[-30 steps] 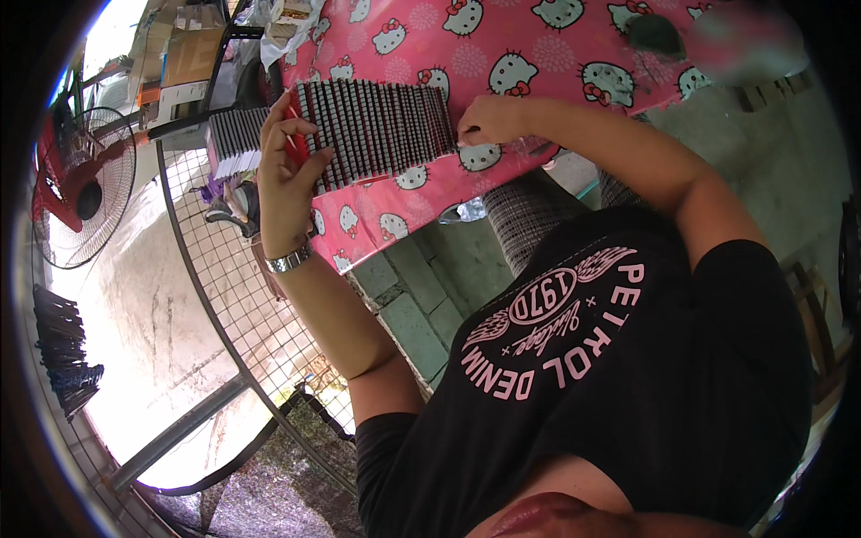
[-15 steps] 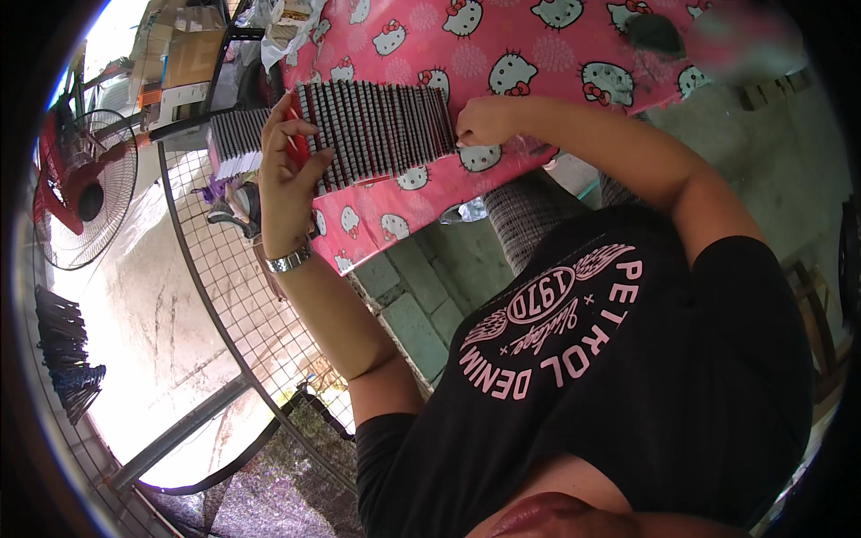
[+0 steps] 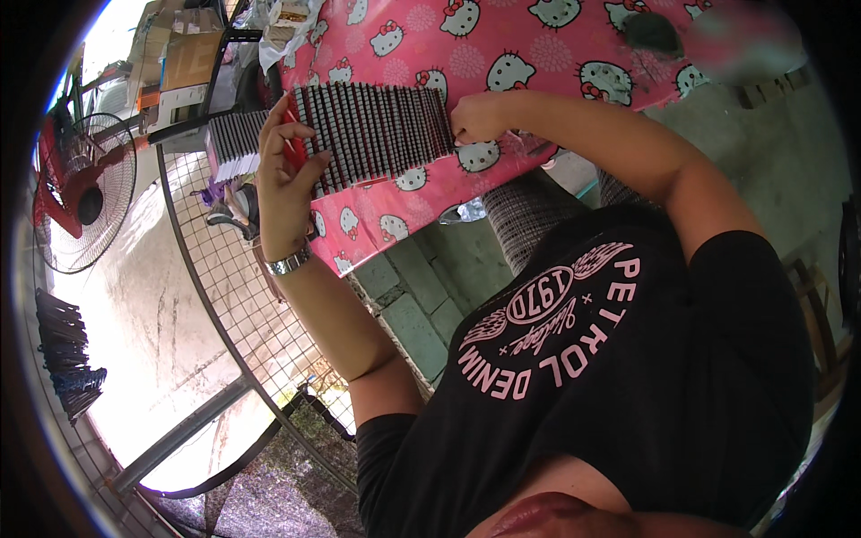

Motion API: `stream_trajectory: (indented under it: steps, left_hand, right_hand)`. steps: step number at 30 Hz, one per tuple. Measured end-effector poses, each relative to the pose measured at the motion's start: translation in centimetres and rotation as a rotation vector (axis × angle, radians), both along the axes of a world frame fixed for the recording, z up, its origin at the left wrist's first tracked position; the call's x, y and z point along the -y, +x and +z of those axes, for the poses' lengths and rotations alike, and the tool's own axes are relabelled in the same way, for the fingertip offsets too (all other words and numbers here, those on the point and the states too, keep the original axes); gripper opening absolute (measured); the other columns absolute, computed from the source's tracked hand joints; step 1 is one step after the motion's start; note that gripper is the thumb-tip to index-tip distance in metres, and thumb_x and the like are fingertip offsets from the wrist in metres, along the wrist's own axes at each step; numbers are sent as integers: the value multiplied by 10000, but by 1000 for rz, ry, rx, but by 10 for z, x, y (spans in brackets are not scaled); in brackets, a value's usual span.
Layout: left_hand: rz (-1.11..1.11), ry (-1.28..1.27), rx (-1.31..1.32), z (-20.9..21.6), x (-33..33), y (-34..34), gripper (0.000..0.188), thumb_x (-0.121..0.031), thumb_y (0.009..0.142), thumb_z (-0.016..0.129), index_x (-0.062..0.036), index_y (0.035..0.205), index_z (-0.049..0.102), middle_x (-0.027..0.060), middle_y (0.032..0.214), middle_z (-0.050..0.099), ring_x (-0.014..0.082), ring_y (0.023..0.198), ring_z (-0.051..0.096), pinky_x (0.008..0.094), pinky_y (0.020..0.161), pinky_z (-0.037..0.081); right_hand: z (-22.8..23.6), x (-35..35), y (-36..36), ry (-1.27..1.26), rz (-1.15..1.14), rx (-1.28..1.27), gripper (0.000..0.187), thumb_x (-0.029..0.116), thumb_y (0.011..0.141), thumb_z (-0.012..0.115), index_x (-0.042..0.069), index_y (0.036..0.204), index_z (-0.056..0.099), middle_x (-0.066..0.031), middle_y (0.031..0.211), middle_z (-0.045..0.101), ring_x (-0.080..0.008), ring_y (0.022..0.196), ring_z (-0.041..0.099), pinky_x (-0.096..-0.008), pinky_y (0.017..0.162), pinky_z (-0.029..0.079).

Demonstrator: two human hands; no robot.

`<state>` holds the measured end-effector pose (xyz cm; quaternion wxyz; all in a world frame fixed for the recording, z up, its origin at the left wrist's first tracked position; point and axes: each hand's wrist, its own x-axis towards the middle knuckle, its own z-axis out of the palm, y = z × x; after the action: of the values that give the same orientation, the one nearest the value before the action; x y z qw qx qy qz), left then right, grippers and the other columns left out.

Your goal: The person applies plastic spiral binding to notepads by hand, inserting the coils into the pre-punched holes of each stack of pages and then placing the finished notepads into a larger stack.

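A long row of spiral-bound notebooks is packed together on the pink tablecloth, dark wire bindings facing up. At the row's left end, beside a red cover, my left hand grips the outermost notebooks, thumb on the near side and fingers bent over the cover. My right hand is at the opposite end with its fingers curled together against the last notebooks. Whatever those fingertips pinch is hidden. Just past my left hand, a second stack of notebooks with pale pages lies at the table's left side.
A red fan stands at far left, behind a wire mesh panel. Cardboard boxes and plastic bags are piled at the back left. A dark round object lies on the cloth at the back right.
Both hands have shifted very slightly left, and the notebook row with them. Their grip looks the same.
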<state>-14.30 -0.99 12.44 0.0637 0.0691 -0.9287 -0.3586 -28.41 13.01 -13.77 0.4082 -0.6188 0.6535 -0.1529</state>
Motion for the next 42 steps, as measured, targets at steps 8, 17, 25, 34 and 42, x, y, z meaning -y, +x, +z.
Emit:
stream_trajectory:
  steps: [8,17,25,34,42]
  left_hand:
    - [24,24,4,2,1,5,332,71,683,681,-70,970,594,119,1479,410,258,1358,382,376,1101,310]
    - [49,-15,15,3,-3,4,330,61,687,686,-74,975,597,117,1480,410,262,1360,382,380,1098,312]
    - [35,-127,10,5,-7,7,336,50,704,686,-76,1003,599,114,1483,398,261,1353,392,382,1068,354]
    - [12,-111,-53,-3,-5,3,325,37,736,685,-51,1035,595,136,1448,429,274,1347,398,377,1056,365]
    - [34,5,-130,-13,3,7,347,-28,797,697,-49,1126,587,162,1397,483,269,1298,456,375,1054,371]
  right_hand:
    - [10,-41,20,-450,-201,-277,308,359,777,689,183,1028,717,-66,1079,631,-280,1129,545,-511,925,400]
    - [34,-15,14,-213,-111,-212,223,297,778,669,112,889,724,-131,852,686,-314,833,654,-449,746,507]
    - [11,-44,31,-407,-198,-370,308,346,745,711,194,1012,702,-47,1128,577,-256,1148,498,-470,940,389]
    - [25,2,-4,-204,-61,-73,270,293,739,690,75,893,734,-137,865,698,-323,834,664,-450,733,508]
    - [46,-45,45,-235,-192,-467,573,561,837,575,51,1073,687,-129,1191,578,-300,1153,520,-487,941,417]
